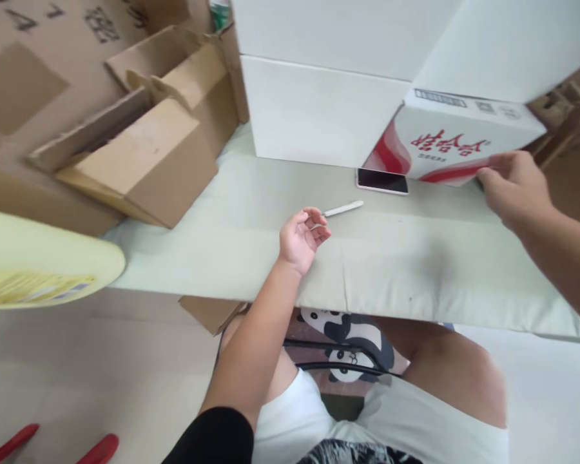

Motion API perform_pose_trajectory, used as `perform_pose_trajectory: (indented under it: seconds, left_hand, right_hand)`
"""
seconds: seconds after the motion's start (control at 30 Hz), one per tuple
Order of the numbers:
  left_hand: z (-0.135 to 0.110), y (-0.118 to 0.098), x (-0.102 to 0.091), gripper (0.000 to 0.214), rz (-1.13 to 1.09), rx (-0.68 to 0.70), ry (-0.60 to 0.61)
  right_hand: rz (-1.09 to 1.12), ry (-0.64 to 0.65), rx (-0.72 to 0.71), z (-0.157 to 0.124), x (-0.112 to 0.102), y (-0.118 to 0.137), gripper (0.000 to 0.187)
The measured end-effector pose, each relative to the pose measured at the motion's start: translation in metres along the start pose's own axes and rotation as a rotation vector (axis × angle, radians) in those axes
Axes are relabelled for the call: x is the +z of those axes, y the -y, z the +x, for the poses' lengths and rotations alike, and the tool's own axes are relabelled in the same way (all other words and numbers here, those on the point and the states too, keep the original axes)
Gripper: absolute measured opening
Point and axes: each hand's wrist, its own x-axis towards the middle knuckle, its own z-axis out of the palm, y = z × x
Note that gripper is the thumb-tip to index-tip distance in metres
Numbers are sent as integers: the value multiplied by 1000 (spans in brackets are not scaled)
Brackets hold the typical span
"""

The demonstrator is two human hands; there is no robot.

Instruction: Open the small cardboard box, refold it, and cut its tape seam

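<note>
My right hand (519, 183) is at the lower right edge of a white carton (449, 145) with red lettering and a red wave band. Its thumb and fingers are closed on that edge. My left hand (303, 240) is palm up over the table, fingers loosely curled and apart, with nothing seen in the palm. Just beyond its fingertips lies a slim white pen-like stick (344, 208); whether they touch I cannot tell. A phone (383, 181) with a dark screen rests flat against the foot of the cartons.
Large plain white boxes (319, 109) stand at the back of the cloth-covered table (251, 212). Open brown cardboard boxes (145, 154) fill the left side. A pale yellow container (43, 258) juts in at the left edge. More cardboard (573, 148) is at the far right.
</note>
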Motion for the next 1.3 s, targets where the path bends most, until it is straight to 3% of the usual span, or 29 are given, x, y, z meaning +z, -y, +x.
perform_pose_trajectory:
  seconds: [0.07,0.17,0.27,0.4,0.5,0.57,0.63,0.7,0.8,0.87,0.9,1.0,1.1,1.17,1.3]
  left_hand:
    - [-4,-13,-6,13,-41,107,-39]
    - [-10,-36,-20,12,-104,327,-148]
    - [-18,-59,-35,16,-169,508,-278]
    - [-25,-79,-49,23,-188,689,-361]
    - [-22,-86,-55,23,-162,735,-371]
    - [-19,-88,-58,22,-157,715,-386]
    - [-20,-91,-60,20,-139,727,-447]
    - [-28,-97,-61,19,-98,849,-555]
    - [-53,-112,-57,17,-44,1236,-709]
    - [-72,-123,-54,18,-38,1491,-804]
    - [-80,-127,-52,19,38,1552,-837]
    - [-89,-131,-48,19,455,1381,-777]
    - [-79,-118,-41,8,730,1120,-602]
    - [-70,-104,-32,27,793,955,-467]
    - [-60,-77,-13,59,856,722,-220]
  right_hand:
    - [102,195,-76,-14,-1,68,39]
    - [167,368,-538,-35,9,175,34]
    - [346,404,-901,-61,29,281,39]
    - [389,409,-1125,-96,41,412,56]
    - [297,447,-1291,-110,43,479,55]
    - [160,376,-1421,-111,50,502,51]
    - [90,310,-1424,-110,60,508,42]
    - [112,228,-1377,-109,69,499,30]
    - [180,210,-1395,-111,72,462,13]
    - [340,191,-1404,-113,65,425,21]
    - [403,180,-1392,-115,59,404,26]
    - [470,136,-1329,-121,35,337,28]
    - [505,-5,-1253,-131,8,275,22]
    - [543,-91,-1229,-142,-6,242,24]
    - [545,-47,-1210,-174,-25,199,25]
